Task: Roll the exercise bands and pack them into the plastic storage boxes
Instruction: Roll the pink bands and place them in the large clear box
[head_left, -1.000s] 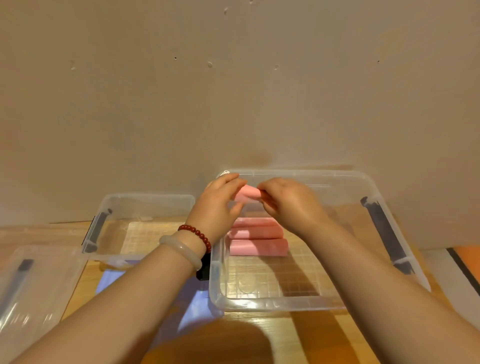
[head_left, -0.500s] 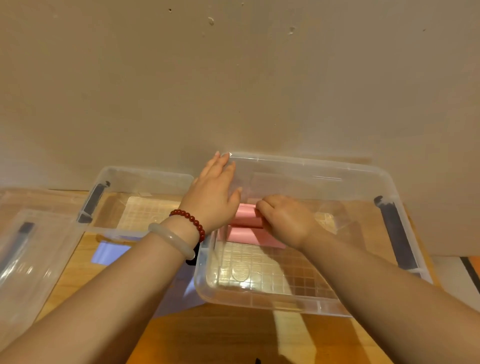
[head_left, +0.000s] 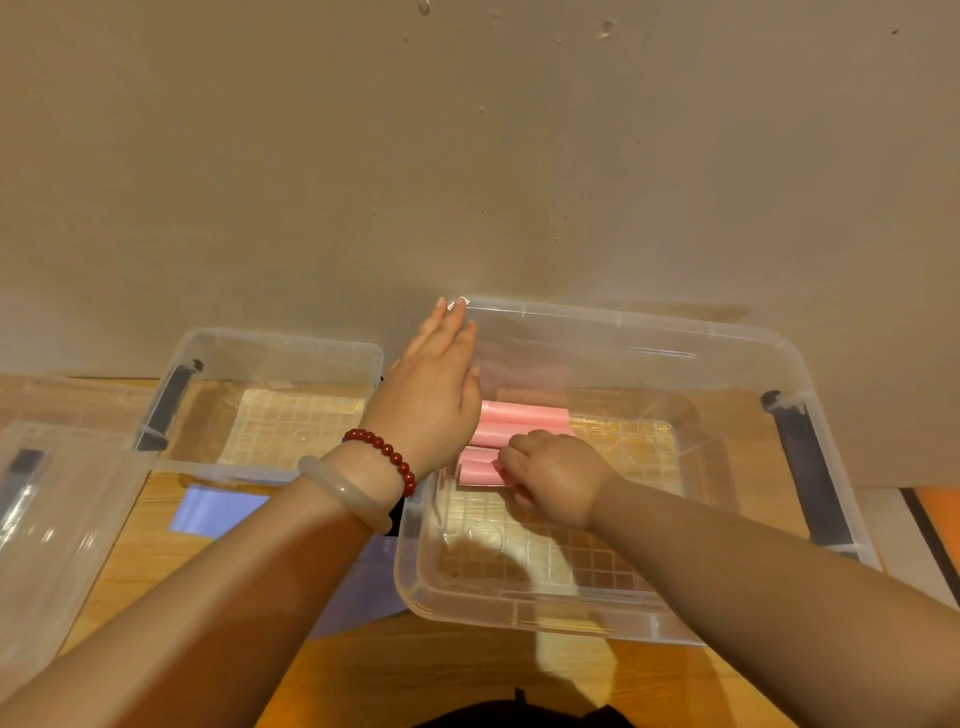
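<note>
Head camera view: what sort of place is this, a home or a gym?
Probably a simple room at home or a workroom, not certain: a wooden table against a plain beige wall, holding clear plastic storage boxes with rolled pink bands inside one.

Pink rolled bands (head_left: 524, 421) inside clear box (head_left: 727, 631)

bare box floor (head_left: 545, 561) before rolls (head_left: 524, 418)

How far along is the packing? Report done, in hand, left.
Done: pink rolls lie side by side in the large box. In hand: the right hand grips the nearest roll against them; the left hand is open at the box's corner. Left: a flat lavender sheet, perhaps an unrolled band, lies outside.
</note>
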